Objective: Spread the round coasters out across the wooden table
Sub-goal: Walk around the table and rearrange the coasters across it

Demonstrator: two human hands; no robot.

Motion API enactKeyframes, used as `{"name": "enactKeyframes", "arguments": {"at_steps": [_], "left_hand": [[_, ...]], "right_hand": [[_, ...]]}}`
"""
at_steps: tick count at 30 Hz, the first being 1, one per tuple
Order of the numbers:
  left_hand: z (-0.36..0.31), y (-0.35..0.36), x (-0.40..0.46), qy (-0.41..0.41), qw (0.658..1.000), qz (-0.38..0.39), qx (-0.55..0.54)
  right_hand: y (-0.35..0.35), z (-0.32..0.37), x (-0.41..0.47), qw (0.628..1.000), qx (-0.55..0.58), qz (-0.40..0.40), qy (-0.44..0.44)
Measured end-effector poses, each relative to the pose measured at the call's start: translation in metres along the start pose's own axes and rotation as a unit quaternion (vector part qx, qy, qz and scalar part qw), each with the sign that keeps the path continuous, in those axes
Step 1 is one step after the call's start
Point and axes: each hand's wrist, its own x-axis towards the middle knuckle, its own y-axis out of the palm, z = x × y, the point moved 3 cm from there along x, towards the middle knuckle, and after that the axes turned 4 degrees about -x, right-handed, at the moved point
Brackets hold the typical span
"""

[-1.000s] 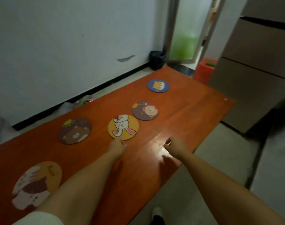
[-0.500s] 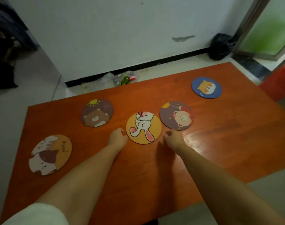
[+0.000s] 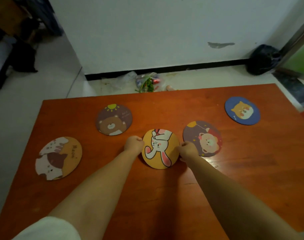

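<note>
Several round coasters lie on the wooden table. A yellow rabbit coaster sits in the middle; my left hand grips its left edge and my right hand grips its right edge. Left of it lie a brown bear coaster and, nearer the corner, a cat coaster. A purple bear coaster lies just right of my right hand. Far right rests a blue dog coaster.
The table's far edge runs close to a white wall. On the floor behind lie plastic bags with rubbish and a black bag. Dark furniture stands at the upper left.
My view has swung left and down over the table. My right hand moved from the table's right side to the rabbit coaster's right edge; both hands now hold that coaster.
</note>
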Motion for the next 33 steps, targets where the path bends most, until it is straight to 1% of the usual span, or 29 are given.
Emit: {"name": "enactKeyframes", "arguments": {"at_steps": [4,7,11,15,19,25,31,33], "left_hand": [[0.020,-0.029,-0.019,-0.010,0.999,-0.029,-0.042],[0.050,-0.053,-0.039,-0.026,0.995,-0.054,-0.076],[0.100,-0.079,-0.062,-0.058,0.993,-0.070,-0.070],[0.145,-0.097,-0.081,-0.083,0.994,-0.068,-0.034],[0.170,-0.116,-0.088,-0.082,0.994,-0.077,0.009],[0.184,-0.129,-0.088,-0.051,0.990,-0.057,0.121],[0.184,-0.128,-0.091,-0.021,0.972,-0.038,0.232],[0.179,-0.131,-0.090,-0.015,0.968,-0.036,0.246]], "right_hand": [[0.016,0.009,-0.014,0.999,-0.023,0.034,-0.035],[0.038,0.011,-0.035,0.994,-0.063,0.067,-0.063],[0.072,0.000,-0.066,0.979,-0.139,0.105,-0.106],[0.102,-0.013,-0.091,0.954,-0.229,0.145,-0.125],[0.123,-0.020,-0.104,0.938,-0.287,0.142,-0.135],[0.140,-0.024,-0.119,0.923,-0.330,0.136,-0.145],[0.142,-0.029,-0.128,0.908,-0.374,0.110,-0.154],[0.137,-0.027,-0.130,0.912,-0.364,0.101,-0.159]]}}
